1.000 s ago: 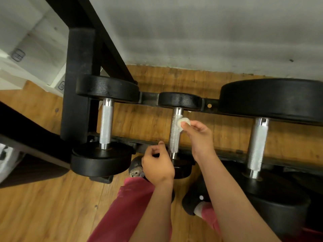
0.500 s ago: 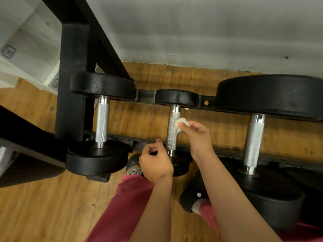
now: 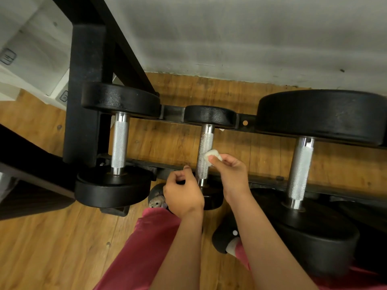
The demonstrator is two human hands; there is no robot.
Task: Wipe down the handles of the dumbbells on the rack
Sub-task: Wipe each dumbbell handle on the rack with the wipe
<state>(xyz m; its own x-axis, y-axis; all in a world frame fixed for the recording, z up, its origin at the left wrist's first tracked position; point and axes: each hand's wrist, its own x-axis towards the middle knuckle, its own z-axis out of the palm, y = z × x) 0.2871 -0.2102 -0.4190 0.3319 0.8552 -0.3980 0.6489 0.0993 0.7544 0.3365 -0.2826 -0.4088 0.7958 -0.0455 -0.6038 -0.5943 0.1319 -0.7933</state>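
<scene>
Pressing wad (image 3: 212, 155) against right edge of middle handle (image 3: 205, 143), right hand (image 3: 232, 174).

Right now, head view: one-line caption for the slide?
Right hand holds a white wipe against the middle dumbbell handle on the rack; left hand curled beside it.

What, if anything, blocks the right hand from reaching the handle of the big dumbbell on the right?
Probably nothing, so likely yes. The right hand pinches a white wad against the middle handle, and only open air lies between it and the big dumbbell's handle.
</scene>
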